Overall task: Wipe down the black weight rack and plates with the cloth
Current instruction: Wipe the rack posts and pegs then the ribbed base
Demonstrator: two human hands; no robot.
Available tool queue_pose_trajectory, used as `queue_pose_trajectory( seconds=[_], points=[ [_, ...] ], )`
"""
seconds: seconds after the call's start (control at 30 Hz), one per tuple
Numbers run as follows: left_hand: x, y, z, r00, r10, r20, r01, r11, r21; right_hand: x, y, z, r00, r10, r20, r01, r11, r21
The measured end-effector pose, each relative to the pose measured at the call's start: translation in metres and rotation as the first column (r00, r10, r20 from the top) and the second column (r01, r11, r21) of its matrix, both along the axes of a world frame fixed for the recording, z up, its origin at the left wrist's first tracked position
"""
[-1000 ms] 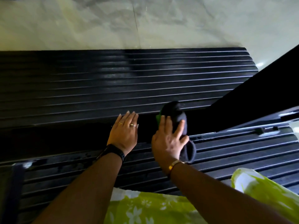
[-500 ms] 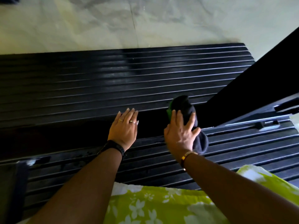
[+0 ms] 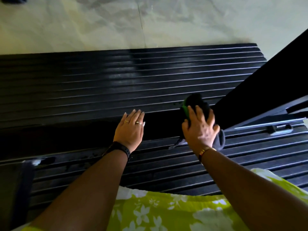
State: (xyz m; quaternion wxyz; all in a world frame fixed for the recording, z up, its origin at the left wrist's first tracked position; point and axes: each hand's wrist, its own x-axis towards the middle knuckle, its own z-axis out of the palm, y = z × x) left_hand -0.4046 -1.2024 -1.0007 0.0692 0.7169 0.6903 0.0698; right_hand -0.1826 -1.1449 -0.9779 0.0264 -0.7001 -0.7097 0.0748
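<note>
A stack of black weight plates (image 3: 116, 84) lies edge-on across the view, with a second lower stack (image 3: 166, 169) nearer me. A dark gap runs between the two stacks. My right hand (image 3: 200, 129) presses a dark cloth with a green edge (image 3: 197, 102) onto the plate edges at the right end, fingers spread flat over it. A corner of the cloth hangs below the hand. My left hand (image 3: 130, 129) rests flat on the plates beside the gap, fingers straight, wearing two rings and a black wristband.
A black slanted rack beam (image 3: 273, 77) rises at the right, close to the cloth. A metal bracket (image 3: 280, 128) sits on the lower stack at the right. Pale marbled floor (image 3: 150, 22) lies beyond. My green flowered garment (image 3: 166, 214) fills the bottom.
My right hand has slid the cloth to the right along the plate edges, towards the slanted beam. My left hand has stayed in place.
</note>
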Motion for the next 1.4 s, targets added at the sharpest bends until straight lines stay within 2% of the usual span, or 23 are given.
queue_pose_trajectory(
  seconds=[0.1,0.17,0.23,0.3,0.4,0.5,0.57,0.63,0.7,0.83,0.87,0.93,1.0,1.1,1.23,1.3,1.33,1.37,1.4],
  points=[
    [-0.002,-0.001,0.003,1.0,-0.006,0.029,0.006,1.0,-0.001,-0.019,-0.018,-0.005,0.991,-0.136,0.014,0.137,0.99,-0.04],
    [-0.005,-0.004,0.005,0.999,-0.006,0.033,0.006,1.0,0.002,-0.046,-0.031,-0.004,0.991,-0.136,0.018,0.136,0.991,-0.017],
    [-0.011,-0.008,0.007,1.0,0.0,0.03,0.0,1.0,0.003,-0.071,-0.043,0.002,0.999,-0.034,0.035,0.035,0.999,-0.032],
    [-0.024,-0.014,0.007,0.998,0.048,0.031,-0.048,0.999,0.009,-0.091,-0.049,0.0,0.984,0.172,0.042,-0.167,0.981,-0.098],
    [-0.048,-0.026,0.005,0.984,0.173,0.033,-0.174,0.985,0.013,-0.118,-0.051,0.01,0.856,0.503,0.117,-0.501,0.864,-0.048],
    [-0.073,-0.038,0.004,0.967,0.254,0.016,-0.254,0.967,-0.028,-0.134,-0.054,0.001,0.655,0.732,0.187,-0.743,0.669,-0.019],
    [-0.086,-0.047,0.006,0.966,0.258,0.0,-0.257,0.965,-0.044,-0.128,-0.052,-0.002,0.524,0.819,0.235,-0.845,0.534,0.021],
    [-0.098,-0.059,0.007,0.971,0.238,-0.018,-0.239,0.97,-0.047,-0.115,-0.046,-0.005,0.465,0.853,0.238,-0.883,0.468,0.048],
    [-0.11,-0.07,0.007,0.967,0.255,-0.028,-0.255,0.966,-0.029,-0.107,-0.042,-0.008,0.519,0.835,0.186,-0.853,0.52,0.047],
    [-0.13,-0.087,0.013,0.94,0.341,-0.02,-0.341,0.94,0.006,-0.139,-0.047,0.003,0.802,0.593,0.07,-0.593,0.805,-0.028],
    [-0.134,-0.09,0.013,0.933,0.361,-0.014,-0.361,0.933,0.017,-0.154,-0.05,0.006,0.85,0.524,0.057,-0.521,0.852,-0.057],
    [-0.14,-0.095,0.011,0.914,0.405,0.005,-0.405,0.914,0.031,-0.184,-0.055,0.01,0.867,0.497,0.036,-0.488,0.862,-0.134],
    [-0.143,-0.1,0.009,0.899,0.438,0.02,-0.438,0.898,0.042,-0.212,-0.066,0.014,0.779,0.627,0.015,-0.617,0.77,-0.162],
    [-0.148,-0.109,0.009,0.896,0.439,0.059,-0.442,0.897,0.031,-0.231,-0.083,0.016,0.583,0.811,0.054,-0.791,0.581,-0.189],
    [-0.155,-0.105,0.009,0.9,0.421,0.117,-0.422,0.906,-0.016,-0.195,-0.064,0.006,0.353,0.906,0.236,-0.914,0.387,-0.121],
    [-0.155,-0.098,0.01,0.915,0.388,0.109,-0.39,0.921,-0.01,-0.166,-0.039,-0.001,0.219,0.947,0.234,-0.966,0.244,-0.085],
    [-0.156,-0.097,0.01,0.92,0.377,0.105,-0.378,0.926,-0.004,-0.157,-0.028,-0.001,0.189,0.955,0.228,-0.974,0.211,-0.077],
    [-0.156,-0.097,0.009,0.922,0.374,0.105,-0.376,0.927,0.003,-0.152,-0.02,0.001,0.21,0.951,0.226,-0.972,0.229,-0.06],
    [-0.157,-0.098,0.008,0.921,0.376,0.105,-0.379,0.926,0.007,-0.153,-0.018,0.004,0.279,0.936,0.214,-0.954,0.296,-0.053]
  ],
)
